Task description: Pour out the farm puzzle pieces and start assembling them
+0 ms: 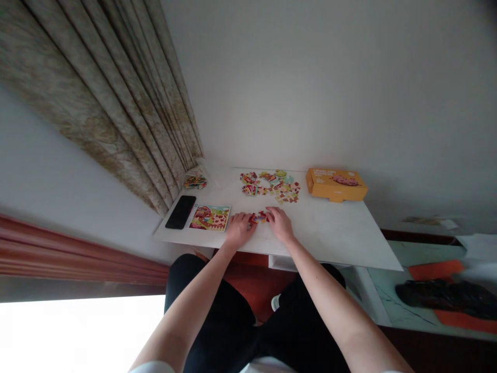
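Observation:
A few joined jigsaw puzzle pieces [261, 217], red, purple and yellow, lie on the white table [322, 228] between my hands. My left hand [239, 228] rests on the table with curled fingers closed on the left end of these pieces. At the right end, my right hand [280, 224] pinches a puzzle piece with thumb and fingertips. The fingers partly cover what they hold. Farther back lie many loose puzzle pieces [287, 192], some in small joined clusters. Left of my left hand is a colourful farm picture card [210, 217].
A black phone [180, 212] lies near the table's left edge. Behind it stands a clear bag [195, 181] with more colourful pieces. A yellow box [336, 184] sits at the back right against the wall [310, 93]. A patterned curtain [128, 103] hangs at the left.

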A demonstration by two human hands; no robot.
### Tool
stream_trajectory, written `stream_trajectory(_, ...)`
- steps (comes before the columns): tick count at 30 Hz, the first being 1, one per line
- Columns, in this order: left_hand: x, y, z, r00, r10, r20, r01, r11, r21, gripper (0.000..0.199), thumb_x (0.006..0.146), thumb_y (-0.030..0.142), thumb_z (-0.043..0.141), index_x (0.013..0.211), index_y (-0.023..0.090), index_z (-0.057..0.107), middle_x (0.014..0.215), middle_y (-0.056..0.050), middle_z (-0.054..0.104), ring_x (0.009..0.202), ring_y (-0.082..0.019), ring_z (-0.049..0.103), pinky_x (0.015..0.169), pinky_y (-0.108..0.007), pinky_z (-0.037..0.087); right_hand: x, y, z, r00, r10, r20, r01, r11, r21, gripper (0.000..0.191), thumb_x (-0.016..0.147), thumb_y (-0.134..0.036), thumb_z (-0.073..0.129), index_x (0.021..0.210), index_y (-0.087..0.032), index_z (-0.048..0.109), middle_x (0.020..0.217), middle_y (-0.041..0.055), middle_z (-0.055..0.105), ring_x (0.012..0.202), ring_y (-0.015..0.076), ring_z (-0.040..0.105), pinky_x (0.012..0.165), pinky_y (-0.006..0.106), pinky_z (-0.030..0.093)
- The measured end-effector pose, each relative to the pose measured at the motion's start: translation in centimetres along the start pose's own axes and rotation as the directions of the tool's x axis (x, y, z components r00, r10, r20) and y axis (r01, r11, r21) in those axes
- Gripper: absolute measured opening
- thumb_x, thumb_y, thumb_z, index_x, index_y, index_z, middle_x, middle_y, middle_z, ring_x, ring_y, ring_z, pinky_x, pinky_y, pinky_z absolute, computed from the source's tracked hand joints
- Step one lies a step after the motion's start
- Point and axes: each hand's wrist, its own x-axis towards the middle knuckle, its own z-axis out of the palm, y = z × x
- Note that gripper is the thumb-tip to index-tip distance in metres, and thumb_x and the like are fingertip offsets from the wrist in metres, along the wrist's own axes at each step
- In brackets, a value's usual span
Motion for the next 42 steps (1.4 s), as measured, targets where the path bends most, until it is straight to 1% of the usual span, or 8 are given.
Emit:
stream_trajectory(7, -0.1, -0.1, -0.2, 0.999, -0.003, -0.040, 0.002, 0.999, -0.043, 0.024, 0.091, 0.016, 0.065, 0.115, 0.020, 0.066, 0.114, -0.010, 0.072, 0.110, -0.030, 0.066, 0.101, -0.044, 0.046, -0.9, -0.9, -0.9, 1.000, -0.009, 0.028, 0.015, 0.979, -0.201, 0.033, 0.096, -0.045, 0.069, 0.116, -0.020, 0.074, 0.112, 0.0139, 0.073, 0.107, 0.0300, 0.063, 0.094, 0.040, 0.049)
stream_trajectory(16, -0.8, -0.1, 0.0, 0.989, 0.142, 0.025, -0.140, 0.988, -0.071, 0.014, 0.094, 0.018, 0.063, 0.105, 0.021, 0.072, 0.103, -0.010, 0.073, 0.102, -0.027, 0.068, 0.098, -0.043, 0.050, -0.2, 0.9, 0.3, 0.991, 0.018, -0.130, 0.004, 0.986, 0.169, 0.041, 0.095, -0.013, 0.043, 0.124, -0.021, 0.071, 0.122, 0.0113, 0.075, 0.110, 0.0249, 0.068, 0.101, 0.042, 0.052)
stream_trajectory(21, 1.6, -0.7, 0.7, 0.987, 0.157, -0.037, -0.161, 0.942, -0.296, 0.040, 0.087, 0.000, 0.050, 0.115, 0.020, 0.072, 0.117, -0.010, 0.072, 0.112, -0.023, 0.069, 0.103, -0.039, 0.054, -0.5, 0.5, -0.5, 0.976, 0.145, -0.160, -0.119, 0.980, 0.160, 0.023, 0.096, -0.028, 0.051, 0.105, -0.018, 0.070, 0.101, 0.0109, 0.073, 0.085, 0.0224, 0.067, 0.083, 0.035, 0.054)
stream_trajectory(24, 4.9, -0.9, 1.4, 0.973, 0.227, 0.028, -0.196, 0.892, -0.408, 0.056, 0.078, -0.005, 0.046, 0.121, 0.020, 0.072, 0.132, -0.008, 0.071, 0.128, -0.021, 0.065, 0.115, -0.040, 0.050, -1.0, -0.7, -1.2, 0.977, 0.192, -0.087, -0.190, 0.981, 0.031, 0.029, 0.098, -0.046, 0.057, 0.101, -0.019, 0.069, 0.089, 0.0068, 0.071, 0.078, 0.0218, 0.065, 0.079, 0.033, 0.049)
stream_trajectory(31, 11.2, 0.4, 1.9, 0.820, 0.416, 0.394, -0.256, 0.881, -0.398, 0.061, 0.073, -0.002, 0.048, 0.122, 0.019, 0.077, 0.140, -0.006, 0.071, 0.137, -0.019, 0.061, 0.118, -0.033, 0.045, -4.1, -6.9, -1.0, 0.963, 0.270, 0.013, -0.251, 0.912, -0.325, 0.070, 0.087, -0.077, 0.065, 0.123, -0.017, 0.067, 0.118, 0.0176, 0.070, 0.113, 0.0332, 0.062, 0.093, 0.042, 0.043)
stream_trajectory(35, 11.4, 1.0, 1.2, 0.721, 0.440, 0.535, -0.360, 0.898, -0.252, 0.053, 0.082, 0.004, 0.056, 0.127, 0.026, 0.076, 0.144, -0.003, 0.068, 0.132, -0.020, 0.064, 0.109, -0.026, 0.049, -4.9, -8.6, -0.5, 0.940, 0.339, 0.046, -0.296, 0.874, -0.386, 0.062, 0.093, -0.068, 0.063, 0.128, -0.017, 0.065, 0.124, 0.0193, 0.066, 0.117, 0.0348, 0.058, 0.094, 0.044, 0.041)
stream_trajectory(37, 10.6, 0.8, 0.6, 0.747, 0.411, 0.522, -0.386, 0.908, -0.161, 0.046, 0.086, 0.009, 0.061, 0.123, 0.028, 0.077, 0.142, -0.004, 0.069, 0.129, -0.024, 0.065, 0.106, -0.031, 0.051, -4.7, -7.8, -0.7, 0.947, 0.310, 0.087, -0.261, 0.897, -0.355, 0.049, 0.097, -0.058, 0.063, 0.128, -0.020, 0.066, 0.125, 0.0170, 0.066, 0.118, 0.0338, 0.058, 0.093, 0.044, 0.042)
stream_trajectory(42, 7.2, -1.4, -0.7, 0.903, 0.259, 0.344, -0.280, 0.960, 0.013, 0.043, 0.091, 0.007, 0.058, 0.119, 0.032, 0.077, 0.124, -0.010, 0.072, 0.115, -0.027, 0.068, 0.099, -0.039, 0.051, -3.2, -2.2, -2.0, 0.965, 0.129, 0.227, -0.093, 0.982, -0.162, 0.027, 0.094, -0.025, 0.069, 0.120, -0.029, 0.074, 0.123, 0.0092, 0.070, 0.114, 0.0288, 0.063, 0.091, 0.040, 0.047)
